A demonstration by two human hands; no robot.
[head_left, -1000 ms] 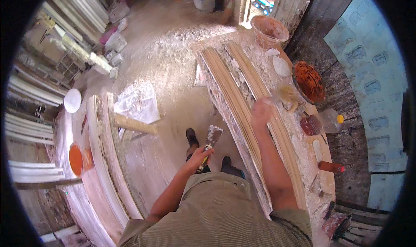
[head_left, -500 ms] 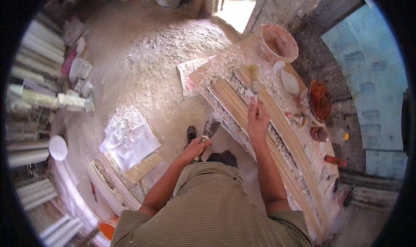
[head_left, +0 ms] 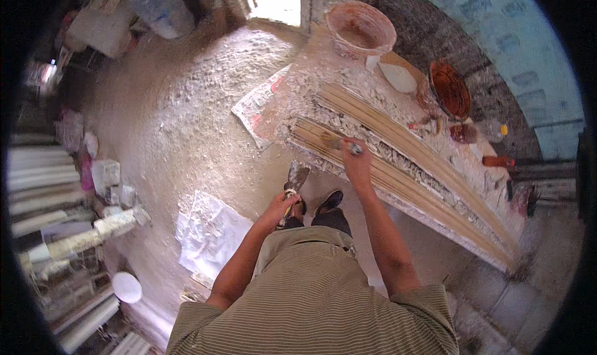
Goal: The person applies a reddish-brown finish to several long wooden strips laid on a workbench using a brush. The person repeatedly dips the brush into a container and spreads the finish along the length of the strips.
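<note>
My right hand (head_left: 356, 163) is closed round a paintbrush (head_left: 332, 141), its bristles over the end of the nearer wooden moulding strip (head_left: 429, 213) and seemingly touching it. A second grooved moulding strip (head_left: 398, 136) lies beyond, with pale flakes and shavings between the two. Down by my legs, my left hand (head_left: 280, 209) grips a scraper by its handle. The scraper's broad, stained blade (head_left: 297, 174) points away from me, beside the bench edge.
On the littered bench (head_left: 311, 65) stand a pinkish bucket (head_left: 361, 31), a white lid-like piece (head_left: 398, 78), a rust-coloured basin (head_left: 449, 90) and a bottle with a yellow cap (head_left: 497, 130). A white sheet (head_left: 214, 233) lies on the dusty floor. Stacked pale lengths (head_left: 40, 174) line the left side.
My right hand has brought the brush down and toward me, from above the strips to the nearer strip's end. The view has turned; the left hand still holds the scraper.
</note>
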